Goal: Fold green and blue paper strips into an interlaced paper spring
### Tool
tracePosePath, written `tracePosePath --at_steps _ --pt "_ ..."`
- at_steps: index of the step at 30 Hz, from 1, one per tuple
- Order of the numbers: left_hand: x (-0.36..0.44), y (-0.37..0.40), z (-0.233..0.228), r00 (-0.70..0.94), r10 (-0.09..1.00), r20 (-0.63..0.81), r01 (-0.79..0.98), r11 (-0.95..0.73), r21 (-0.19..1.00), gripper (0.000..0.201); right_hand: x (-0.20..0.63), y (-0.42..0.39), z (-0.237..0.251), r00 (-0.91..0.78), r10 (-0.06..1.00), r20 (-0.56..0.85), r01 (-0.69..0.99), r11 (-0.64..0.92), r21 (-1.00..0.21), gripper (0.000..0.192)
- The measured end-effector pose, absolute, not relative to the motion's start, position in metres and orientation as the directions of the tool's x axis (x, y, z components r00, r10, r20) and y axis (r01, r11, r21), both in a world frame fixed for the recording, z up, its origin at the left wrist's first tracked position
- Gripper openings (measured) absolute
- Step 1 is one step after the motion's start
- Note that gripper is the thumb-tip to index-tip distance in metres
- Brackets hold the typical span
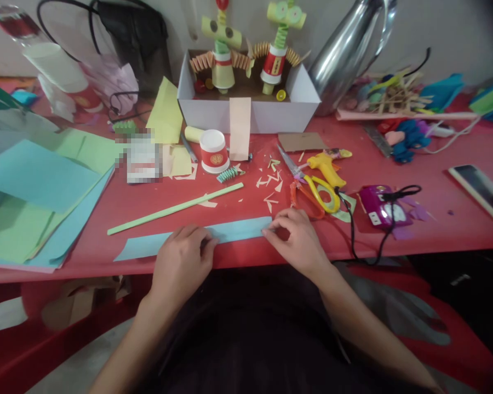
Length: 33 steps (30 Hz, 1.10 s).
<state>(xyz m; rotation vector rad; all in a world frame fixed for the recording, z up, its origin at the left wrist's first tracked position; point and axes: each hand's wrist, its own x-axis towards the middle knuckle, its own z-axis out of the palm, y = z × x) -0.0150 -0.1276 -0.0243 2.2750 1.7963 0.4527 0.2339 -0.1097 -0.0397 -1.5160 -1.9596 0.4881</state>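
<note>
At the near edge of the red table (435, 219) my left hand (183, 262) presses down on the middle of a long blue paper strip (148, 244), fingers curled and flat on it. My right hand (298, 241) pinches the strip's right end between thumb and fingertips. Just behind the strip lies a thin green strip (175, 208), slanting. Further back right sit yellow-handled scissors (316, 191). Sheets of coloured paper (36, 186) cover the left edge. At the far edge stands a white box (213, 112).
</note>
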Motion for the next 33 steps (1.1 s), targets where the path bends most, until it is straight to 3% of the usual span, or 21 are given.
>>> tracePosePath --at_steps 6,18,33 --pt "-0.017 -0.126 -0.019 0.144 0.988 0.047 0.943 -0.152 0.295 0.018 0.234 -0.107 -0.041 -0.152 0.964 0.218 0.756 0.256 -0.603 0.015" --pt "-0.086 -0.139 -0.022 0.022 0.995 0.098 0.986 -0.037 0.160 0.029 0.237 -0.104 -0.044 -0.194 0.956 0.221 0.764 0.288 -0.578 0.017" --pt "-0.120 -0.152 -0.032 -0.118 0.986 0.121 0.894 0.052 0.445 0.030 0.241 -0.102 -0.044 -0.220 0.955 0.201 0.741 0.298 -0.601 0.022"
